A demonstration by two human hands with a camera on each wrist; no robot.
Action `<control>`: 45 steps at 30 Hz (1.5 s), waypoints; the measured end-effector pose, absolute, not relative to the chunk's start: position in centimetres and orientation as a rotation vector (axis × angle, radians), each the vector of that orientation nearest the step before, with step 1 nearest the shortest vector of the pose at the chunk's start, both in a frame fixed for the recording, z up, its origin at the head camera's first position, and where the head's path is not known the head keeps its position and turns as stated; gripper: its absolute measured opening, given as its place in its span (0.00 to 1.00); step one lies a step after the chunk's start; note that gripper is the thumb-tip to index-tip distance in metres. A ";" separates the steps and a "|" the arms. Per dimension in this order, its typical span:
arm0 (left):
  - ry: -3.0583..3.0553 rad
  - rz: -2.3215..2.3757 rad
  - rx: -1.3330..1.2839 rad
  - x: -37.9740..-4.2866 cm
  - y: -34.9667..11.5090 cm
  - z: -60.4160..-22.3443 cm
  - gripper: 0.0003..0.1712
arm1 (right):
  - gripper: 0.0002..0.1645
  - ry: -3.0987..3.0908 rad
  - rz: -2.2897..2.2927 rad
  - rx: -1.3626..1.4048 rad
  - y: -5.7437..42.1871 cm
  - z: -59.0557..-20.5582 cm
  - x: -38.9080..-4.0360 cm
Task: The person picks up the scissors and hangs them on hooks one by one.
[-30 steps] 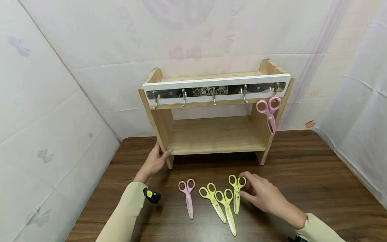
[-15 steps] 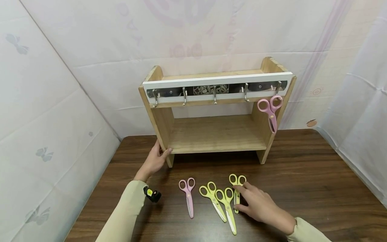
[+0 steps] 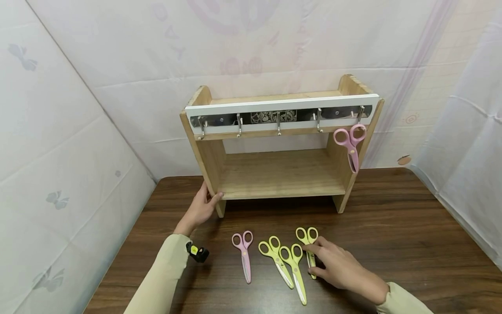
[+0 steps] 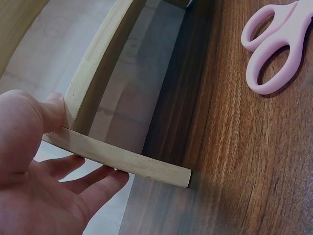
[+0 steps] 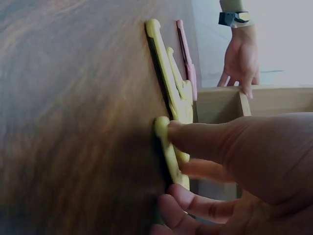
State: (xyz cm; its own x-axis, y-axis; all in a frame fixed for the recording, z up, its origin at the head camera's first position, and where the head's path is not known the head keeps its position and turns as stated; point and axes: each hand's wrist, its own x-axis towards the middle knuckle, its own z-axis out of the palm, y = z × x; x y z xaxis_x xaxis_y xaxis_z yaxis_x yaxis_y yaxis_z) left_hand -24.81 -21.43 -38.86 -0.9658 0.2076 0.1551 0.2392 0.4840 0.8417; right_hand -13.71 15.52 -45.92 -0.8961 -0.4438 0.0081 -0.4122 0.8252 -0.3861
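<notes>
In the head view my left hand (image 3: 199, 210) grips the lower left side panel of a small wooden shelf (image 3: 274, 176), thumb in front and fingers behind. The left wrist view shows that panel (image 4: 122, 159) between thumb and fingers. My right hand (image 3: 342, 267) pinches the rightmost yellow scissors (image 3: 307, 241) near the blades, thumb and forefinger on opposite sides. These scissors lie low over the brown table, rings pointing at the shelf. Left of them are two more yellow scissors, one (image 3: 295, 267) touching the other (image 3: 277, 261), then pink scissors (image 3: 245, 256).
Across the shelf's front runs a white board with a metal hook rail (image 3: 235, 120) bearing several hooks. Pink scissors (image 3: 351, 150) hang from the rightmost hook. Pale printed cloth (image 3: 137, 87) surrounds the brown table (image 3: 412, 226) at the back and sides.
My right hand has moved left onto the rightmost yellow scissors and now pinches them; their blade end has swung a little to the right. My left hand stays on the shelf.
</notes>
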 end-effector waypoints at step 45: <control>-2.649 -1.523 -0.401 -27.1 -22.8 -42.4 0.36 | 0.18 3.042 -0.675 -0.759 21.8 -46.2 -15.1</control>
State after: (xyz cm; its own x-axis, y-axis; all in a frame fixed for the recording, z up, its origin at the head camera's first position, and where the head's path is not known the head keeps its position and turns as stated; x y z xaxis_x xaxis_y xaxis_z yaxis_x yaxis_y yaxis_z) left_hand -27.06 -22.77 -42.44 -0.9645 0.1938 0.1795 0.2527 0.4781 0.8412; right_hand -15.12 21.77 -46.24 -0.8859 -0.4348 0.1619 -0.4624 0.7995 -0.3834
